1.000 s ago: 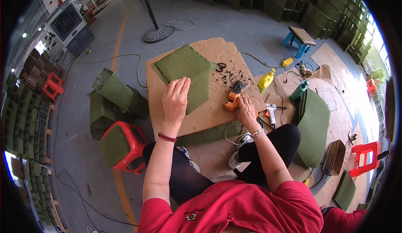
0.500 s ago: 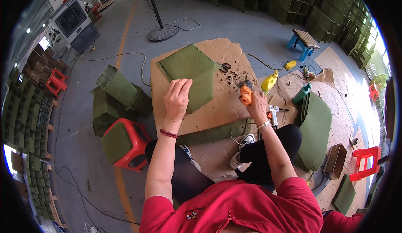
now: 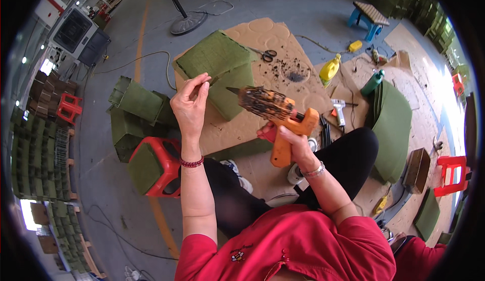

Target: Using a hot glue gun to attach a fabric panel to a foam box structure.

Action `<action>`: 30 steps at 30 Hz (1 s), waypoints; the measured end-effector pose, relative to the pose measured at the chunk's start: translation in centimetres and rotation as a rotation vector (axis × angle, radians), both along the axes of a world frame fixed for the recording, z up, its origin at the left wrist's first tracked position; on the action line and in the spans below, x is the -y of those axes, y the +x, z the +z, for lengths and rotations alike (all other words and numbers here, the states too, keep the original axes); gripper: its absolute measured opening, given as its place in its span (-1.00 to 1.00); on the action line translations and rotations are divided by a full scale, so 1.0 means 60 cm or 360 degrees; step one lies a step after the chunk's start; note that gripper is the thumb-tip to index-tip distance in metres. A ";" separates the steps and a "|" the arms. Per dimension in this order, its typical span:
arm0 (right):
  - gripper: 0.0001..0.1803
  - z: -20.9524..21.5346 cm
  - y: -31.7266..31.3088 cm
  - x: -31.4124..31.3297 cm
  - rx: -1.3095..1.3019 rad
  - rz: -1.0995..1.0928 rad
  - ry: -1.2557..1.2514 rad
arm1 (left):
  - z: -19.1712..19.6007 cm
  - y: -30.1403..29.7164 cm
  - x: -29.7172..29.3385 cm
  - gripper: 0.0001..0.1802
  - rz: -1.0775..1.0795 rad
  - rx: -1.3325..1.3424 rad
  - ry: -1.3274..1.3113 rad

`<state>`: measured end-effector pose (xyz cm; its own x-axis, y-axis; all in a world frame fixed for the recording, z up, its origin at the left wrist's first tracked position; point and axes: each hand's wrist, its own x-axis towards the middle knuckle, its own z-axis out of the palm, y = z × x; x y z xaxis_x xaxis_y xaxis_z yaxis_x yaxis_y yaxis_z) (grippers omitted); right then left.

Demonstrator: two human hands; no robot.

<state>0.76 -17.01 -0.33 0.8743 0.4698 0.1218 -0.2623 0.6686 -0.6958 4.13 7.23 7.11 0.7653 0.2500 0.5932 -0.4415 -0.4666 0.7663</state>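
Head view: orange glue gun [image 3: 273, 103], blackened, held in the right hand [image 3: 294, 143] over the worktop [image 3: 262, 27] — nozzle pointing left toward a green box [image 3: 214, 58]. Left hand [image 3: 189, 104], fingertips narrow, is beside it; whether it grips anything, I cannot tell. Scissors [image 3: 269, 55] lie far right of the box.

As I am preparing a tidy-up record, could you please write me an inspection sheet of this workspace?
Surface: cardboard sheet, ring-marked, with dark bits strewn over its right side.
Job's things: green pieces on the cardboard sheet; orange glue gun, its front crusted dark.
Clutter: scissors on the cardboard sheet; yellow bottle, teal bottle and white glue gun to its right.
Grips: right grip holds the orange glue gun; left grip near the green pieces, contact unclear.
Cables: cord on the floor, left.
Surroundings: red stool left; blue stool far right; fan base beyond.
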 end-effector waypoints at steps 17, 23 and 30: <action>-0.73 0.003 -0.007 -0.079 0.0067 0.0018 -0.0125 | 0.002 -0.013 -0.011 -0.75 0.0042 -0.0036 -0.0176; -0.71 0.008 -0.015 -0.083 0.0085 0.0013 -0.0178 | -0.001 -0.011 -0.015 -0.75 0.0020 -0.0012 -0.0197; -0.74 0.005 -0.019 -0.083 0.0090 -0.0012 -0.0208 | -0.002 -0.011 -0.013 -0.72 -0.0007 -0.0033 -0.0284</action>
<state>-0.35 -12.04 -0.01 0.8713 0.4784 0.1092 -0.2156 0.5733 -0.7904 3.48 8.00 7.00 0.7785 0.3461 0.5236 -0.4264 -0.3206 0.8458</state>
